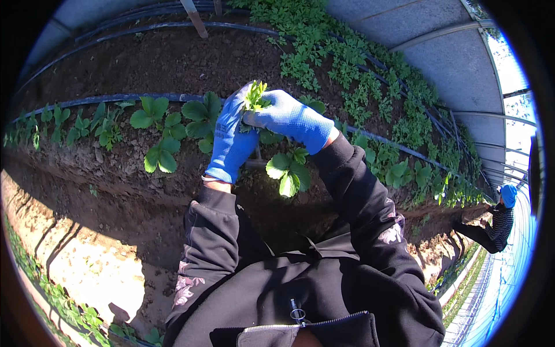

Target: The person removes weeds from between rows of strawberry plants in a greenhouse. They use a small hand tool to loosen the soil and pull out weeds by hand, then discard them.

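Both hands wear blue-and-grey coated work gloves and meet above the edge of a raised soil bed. Between them is a small bunch of cut-leaved greens, its pale tips pointing up. My left hand is closed around the bunch from the left. My right hand grips it from the right, thumb laid across the lower leaves. The stems are mostly hidden by the gloves. Just below the hands grows a strawberry plant, and another strawberry plant stands to the left.
A black drip-irrigation pipe runs along the bed. Dense leafy greens cover the bed at right. A wooden stake stands at the back. A person in a blue head covering sits in the furrow far right, under the greenhouse arches.
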Demonstrator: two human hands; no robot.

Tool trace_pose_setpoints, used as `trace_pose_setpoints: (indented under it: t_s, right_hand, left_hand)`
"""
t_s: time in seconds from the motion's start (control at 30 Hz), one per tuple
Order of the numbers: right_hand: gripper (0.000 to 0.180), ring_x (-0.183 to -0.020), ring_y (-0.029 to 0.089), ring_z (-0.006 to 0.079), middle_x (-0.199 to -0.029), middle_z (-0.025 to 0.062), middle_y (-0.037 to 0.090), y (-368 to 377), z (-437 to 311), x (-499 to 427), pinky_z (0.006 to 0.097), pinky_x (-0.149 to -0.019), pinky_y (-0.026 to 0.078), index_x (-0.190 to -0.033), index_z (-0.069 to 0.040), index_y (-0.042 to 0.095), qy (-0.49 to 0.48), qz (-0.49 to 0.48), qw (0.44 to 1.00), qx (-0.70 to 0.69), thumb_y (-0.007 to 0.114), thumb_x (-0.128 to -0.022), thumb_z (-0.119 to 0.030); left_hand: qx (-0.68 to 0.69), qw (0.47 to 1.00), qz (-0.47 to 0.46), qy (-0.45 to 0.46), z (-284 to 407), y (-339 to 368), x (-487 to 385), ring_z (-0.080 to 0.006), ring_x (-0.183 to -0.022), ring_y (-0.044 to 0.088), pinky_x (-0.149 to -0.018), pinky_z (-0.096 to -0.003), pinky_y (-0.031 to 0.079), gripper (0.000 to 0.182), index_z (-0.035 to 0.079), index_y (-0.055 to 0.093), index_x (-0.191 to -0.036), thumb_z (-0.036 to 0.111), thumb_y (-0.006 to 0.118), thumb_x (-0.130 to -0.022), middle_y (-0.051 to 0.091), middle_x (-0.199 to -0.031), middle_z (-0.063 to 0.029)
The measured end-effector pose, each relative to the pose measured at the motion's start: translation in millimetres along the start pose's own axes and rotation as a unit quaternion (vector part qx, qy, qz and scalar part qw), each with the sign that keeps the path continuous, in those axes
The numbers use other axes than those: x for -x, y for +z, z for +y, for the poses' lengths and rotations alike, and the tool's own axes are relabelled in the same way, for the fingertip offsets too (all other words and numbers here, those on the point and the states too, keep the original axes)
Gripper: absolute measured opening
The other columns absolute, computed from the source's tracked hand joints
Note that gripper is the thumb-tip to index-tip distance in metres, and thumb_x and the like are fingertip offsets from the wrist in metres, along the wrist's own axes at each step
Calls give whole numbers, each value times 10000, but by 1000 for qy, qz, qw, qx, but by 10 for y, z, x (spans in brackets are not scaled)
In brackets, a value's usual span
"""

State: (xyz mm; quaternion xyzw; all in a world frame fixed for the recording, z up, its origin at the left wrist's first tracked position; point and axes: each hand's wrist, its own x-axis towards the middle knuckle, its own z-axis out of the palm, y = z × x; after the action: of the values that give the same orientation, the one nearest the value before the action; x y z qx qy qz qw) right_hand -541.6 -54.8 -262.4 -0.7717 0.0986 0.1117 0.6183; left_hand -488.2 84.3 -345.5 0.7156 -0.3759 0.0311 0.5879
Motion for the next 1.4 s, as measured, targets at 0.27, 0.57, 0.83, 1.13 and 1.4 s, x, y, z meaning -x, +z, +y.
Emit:
trace_pose_setpoints:
  t_s: [0.27, 0.57, 0.83, 1.13, 1.4]
  right_hand:
    - [501, -917, 689, 266, -1097, 141, 665, 183, 420, 55, 416, -788, 562, -1248, -13, 597, -49, 166, 976, 134, 718, -856, -301]
    - [507, -955, 602, 369, -1114, 203, 573, 872, 1056, 459, 470, -759, 513, -1135, -28, 626, -49, 131, 830, 540, 766, -749, -325]
    - [174, -604, 628, 147, -726, 44, 624, 291, 817, 521, 276, -566, 512, -935, -30, 579, 2, 314, 932, -184, 646, -775, -29]
    - [136, -598, 601, 99, -860, 72, 639, -172, 511, 2114, 240, -524, 499, -903, -33, 560, -22, 393, 897, -199, 639, -815, 34]
    - [73, -544, 551, 91, -661, 7, 550, 318, 1022, 2313, 255, -500, 473, -870, -54, 567, 151, 468, 865, -97, 622, -828, -32]
  left_hand:
    - [137, 938, 278, -157, -379, -232, 28, -165, -902, 604, -830, -316, 478, 189, -37, 613, -1087, 0, 550, -913, 664, -1021, -76]
    - [205, 913, 290, -199, -219, -169, -47, -151, -878, 608, -797, -300, 477, 175, -42, 635, -1058, 25, 565, -912, 678, -1007, -72]
    - [204, 907, 307, -203, -204, -148, -93, -137, -809, 587, -734, -290, 462, 165, -39, 662, -1007, 30, 565, -893, 671, -965, -57]
    - [203, 915, 250, -242, -279, 35, -81, -146, -861, 620, -798, -289, 479, 177, -49, 664, -1066, 24, 620, -912, 699, -1034, -86]
    - [271, 896, 217, -278, -16, 167, -139, -152, -955, 624, -870, -282, 492, 277, -28, 648, -1192, -4, 618, -917, 675, -1126, -66]
